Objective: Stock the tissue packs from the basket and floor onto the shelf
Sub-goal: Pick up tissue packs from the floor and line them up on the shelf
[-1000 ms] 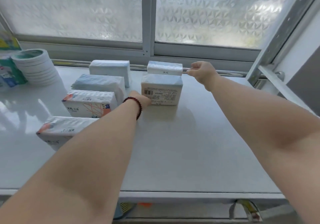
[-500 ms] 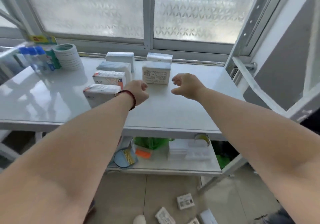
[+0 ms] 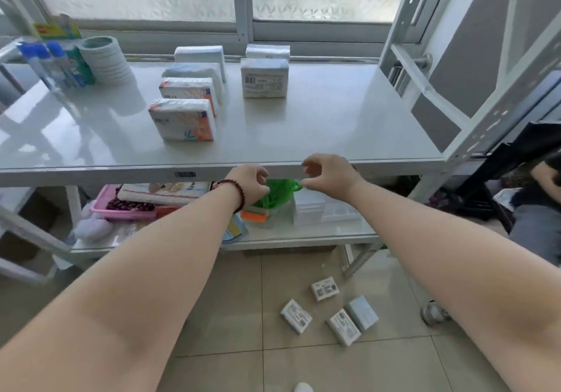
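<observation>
Several tissue packs stand on the white top shelf (image 3: 334, 124): a row on the left led by a pack with orange print (image 3: 182, 120), and two plain packs on the right, the nearer one (image 3: 264, 77) showing a barcode label. Several small packs lie on the tiled floor, among them one (image 3: 296, 315) and another (image 3: 324, 288). My left hand (image 3: 250, 183), with a dark bead bracelet, and my right hand (image 3: 329, 173) hover empty at the shelf's front edge, fingers loosely curled. No basket is visible.
Blue-capped bottles (image 3: 51, 63) and a stack of white rolls (image 3: 106, 59) stand at the shelf's back left. The lower shelf holds a pink tray (image 3: 121, 206), a green bag (image 3: 277, 191) and clear boxes (image 3: 309, 209). A metal upright (image 3: 498, 124) frames the right side.
Both hands have let go of the plain packs at the back and drawn back to the shelf's front edge. The view has pulled back and tilted down, revealing the floor.
</observation>
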